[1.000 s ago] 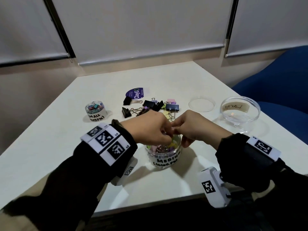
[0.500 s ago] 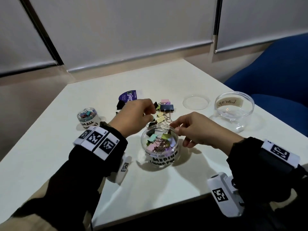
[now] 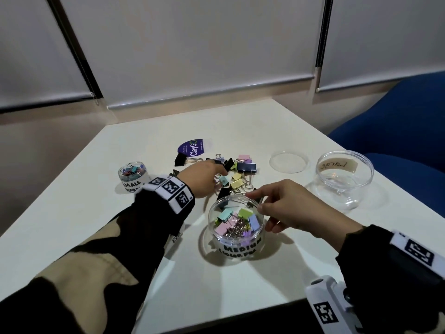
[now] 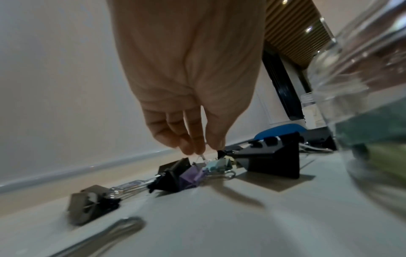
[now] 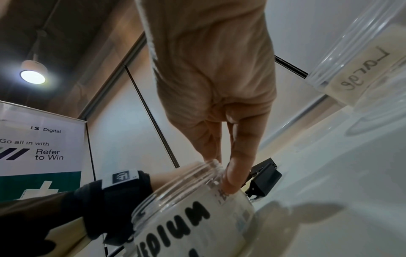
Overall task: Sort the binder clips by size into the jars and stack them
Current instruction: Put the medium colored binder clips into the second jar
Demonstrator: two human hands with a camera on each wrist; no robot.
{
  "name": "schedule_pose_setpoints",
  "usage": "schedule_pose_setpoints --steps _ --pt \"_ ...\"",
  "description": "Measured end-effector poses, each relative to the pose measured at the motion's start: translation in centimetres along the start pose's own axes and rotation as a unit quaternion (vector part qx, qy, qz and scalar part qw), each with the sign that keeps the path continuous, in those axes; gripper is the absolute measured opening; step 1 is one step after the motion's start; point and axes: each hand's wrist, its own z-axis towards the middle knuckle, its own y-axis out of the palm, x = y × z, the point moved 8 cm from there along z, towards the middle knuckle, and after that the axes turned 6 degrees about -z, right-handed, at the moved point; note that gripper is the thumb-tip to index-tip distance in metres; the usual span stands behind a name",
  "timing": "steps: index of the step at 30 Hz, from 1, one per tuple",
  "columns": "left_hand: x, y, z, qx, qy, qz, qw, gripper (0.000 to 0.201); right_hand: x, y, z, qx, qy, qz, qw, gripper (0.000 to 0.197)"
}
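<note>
The clear jar labelled MEDIUM [image 3: 237,239] [image 5: 197,217] stands open near the table's front and holds several pastel clips. My right hand [image 3: 255,201] [image 5: 222,173] pinches its far right rim, thumb on the outer wall. Behind the jar lies a pile of loose clips, black ones [image 3: 246,167] and yellow ones [image 3: 237,183]. My left hand [image 3: 218,182] [image 4: 203,151] reaches into that pile and pinches the wire handle of a teal clip [image 3: 224,180] [image 4: 217,165], which still lies among the others. Black clips [image 4: 272,163] and a purple one [image 4: 191,177] lie round it.
A small jar [image 3: 132,174] with tiny clips stands at the left. An empty jar labelled Large [image 3: 344,174] is at the right, with a clear lid [image 3: 288,162] lying flat beside it. A purple ClayGo disc [image 3: 191,147] lies behind the pile. A blue chair stands beyond the right edge.
My left hand has left the medium jar's mouth and moved back to the pile, taking hold of the teal clip's handle. My right hand stays at the jar's rim.
</note>
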Motion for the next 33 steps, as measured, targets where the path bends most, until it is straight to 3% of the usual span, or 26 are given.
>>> schedule_pose_setpoints --steps 11,15,21,24,28,33 --pt "0.5 0.5 2.7 -0.002 -0.002 0.103 0.995 0.018 0.4 0.1 -0.1 0.032 -0.002 -0.004 0.999 0.039" --pt "0.7 -1.6 1.2 0.059 -0.005 -0.027 0.998 0.019 0.4 0.3 0.1 0.029 -0.002 0.000 1.000 0.038" --pt "1.6 -3.8 -2.7 0.085 0.015 -0.243 0.966 0.010 0.6 0.1 -0.3 0.019 -0.006 0.014 1.000 0.035" --pt "2.9 -4.1 -4.9 0.062 0.026 -0.289 0.955 0.012 0.3 0.2 -0.3 0.020 -0.002 -0.001 1.000 0.036" --pt "5.2 -4.3 -7.3 -0.001 0.058 -0.334 0.941 0.030 -0.6 0.6 -0.1 0.026 -0.006 -0.040 0.999 0.045" --pt "7.4 -3.4 -9.8 -0.053 0.090 -0.286 0.952 0.041 -1.3 0.5 0.0 0.023 -0.015 -0.059 0.998 0.044"
